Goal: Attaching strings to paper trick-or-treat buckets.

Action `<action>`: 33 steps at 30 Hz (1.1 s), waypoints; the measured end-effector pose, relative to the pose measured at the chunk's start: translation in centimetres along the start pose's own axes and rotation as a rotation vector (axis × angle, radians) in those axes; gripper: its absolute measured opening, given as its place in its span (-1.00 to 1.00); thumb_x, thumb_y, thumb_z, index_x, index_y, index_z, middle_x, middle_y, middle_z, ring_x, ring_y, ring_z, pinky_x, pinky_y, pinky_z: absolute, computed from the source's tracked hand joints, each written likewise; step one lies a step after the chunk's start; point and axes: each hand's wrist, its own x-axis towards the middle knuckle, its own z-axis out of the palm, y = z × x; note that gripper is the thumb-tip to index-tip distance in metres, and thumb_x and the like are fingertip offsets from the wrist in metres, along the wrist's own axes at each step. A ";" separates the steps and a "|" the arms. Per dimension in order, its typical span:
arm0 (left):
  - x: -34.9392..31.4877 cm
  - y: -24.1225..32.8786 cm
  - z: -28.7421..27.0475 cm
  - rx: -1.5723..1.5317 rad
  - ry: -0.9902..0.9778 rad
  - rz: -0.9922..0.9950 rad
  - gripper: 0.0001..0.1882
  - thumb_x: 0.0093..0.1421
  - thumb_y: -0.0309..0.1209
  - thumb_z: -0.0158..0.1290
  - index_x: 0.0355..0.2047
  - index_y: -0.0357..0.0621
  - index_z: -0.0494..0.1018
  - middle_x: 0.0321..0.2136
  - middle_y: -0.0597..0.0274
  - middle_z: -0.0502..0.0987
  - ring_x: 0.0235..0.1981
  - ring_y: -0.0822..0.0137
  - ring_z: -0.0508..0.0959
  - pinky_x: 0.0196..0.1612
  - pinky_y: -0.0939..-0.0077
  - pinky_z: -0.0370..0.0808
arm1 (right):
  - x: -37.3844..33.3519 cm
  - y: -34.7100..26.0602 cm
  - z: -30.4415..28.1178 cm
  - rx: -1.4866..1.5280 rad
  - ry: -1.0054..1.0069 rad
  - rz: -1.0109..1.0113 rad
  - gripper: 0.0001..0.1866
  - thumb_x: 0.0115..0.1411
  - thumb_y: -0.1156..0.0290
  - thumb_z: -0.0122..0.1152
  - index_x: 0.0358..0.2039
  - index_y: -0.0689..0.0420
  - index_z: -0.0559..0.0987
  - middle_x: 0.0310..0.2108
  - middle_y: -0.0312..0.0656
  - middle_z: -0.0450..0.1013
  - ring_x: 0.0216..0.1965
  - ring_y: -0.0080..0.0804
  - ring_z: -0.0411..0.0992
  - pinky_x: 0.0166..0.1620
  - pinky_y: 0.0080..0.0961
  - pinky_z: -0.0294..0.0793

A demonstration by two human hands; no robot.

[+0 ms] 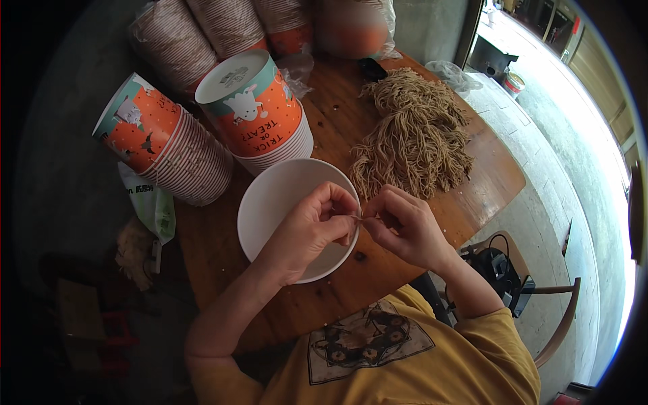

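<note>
A white paper bucket [263, 202], its open mouth facing up, sits on the table in front of me. My left hand [316, 223] reaches over its mouth, with fingers curled and pinched at the right rim. Just outside that rim, my right hand [405, 226] meets it, thumb and forefinger closed. Between the fingertips shows a short bit of thin pale cord [358, 218]; most of it is hidden by the fingers. A large heap of beige cords [418, 135] lies beyond my right hand.
Behind the bucket stands an upside-down stack of orange printed paper buckets [260, 111], with another tilted stack [155, 142] to its left. Several plastic-wrapped stacks [226, 27] line the back of the wooden table [486, 189]. A chair [567, 317] holding black items is at right.
</note>
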 end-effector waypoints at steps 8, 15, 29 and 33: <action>0.1 -0.2 -0.3 -0.034 0.011 -0.054 -0.88 0.24 -0.53 -0.05 -0.20 -0.20 0.37 -0.37 0.32 0.45 -0.44 0.58 0.42 -0.34 0.70 0.42 | -0.3 0.9 0.6 0.416 -0.027 0.220 -0.90 0.19 0.46 0.12 -0.35 0.21 0.42 -0.47 -0.32 0.36 -0.46 -0.65 0.38 -0.45 -0.61 0.39; 0.3 -0.4 -0.2 -0.054 -0.020 -0.031 -0.88 0.23 -0.55 -0.04 -0.22 -0.21 0.37 -0.38 0.33 0.46 -0.46 0.59 0.42 -0.36 0.71 0.41 | -0.5 1.5 1.0 0.689 -0.028 0.130 -0.90 0.23 0.47 -0.01 -0.36 0.22 0.35 -0.41 -0.32 0.38 -0.31 -0.62 0.44 -0.21 -0.61 0.48; 0.2 -0.2 0.4 0.047 0.005 0.048 -0.90 0.24 -0.54 -0.04 -0.22 -0.22 0.37 -0.42 0.35 0.45 -0.49 0.64 0.39 -0.40 0.76 0.38 | -0.1 1.6 0.4 0.709 -0.032 0.086 -0.91 0.22 0.48 -0.02 -0.38 0.22 0.33 -0.40 -0.29 0.35 -0.34 -0.61 0.42 -0.20 -0.60 0.47; 0.3 -0.1 0.8 0.149 0.026 0.107 -0.90 0.25 -0.53 -0.03 -0.21 -0.22 0.38 -0.42 0.37 0.45 -0.49 0.65 0.38 -0.40 0.76 0.37 | 1.1 0.9 -0.3 0.360 -0.066 0.043 -0.92 0.21 0.48 0.06 -0.36 0.20 0.38 -0.45 -0.27 0.36 -0.44 -0.60 0.36 -0.35 -0.61 0.39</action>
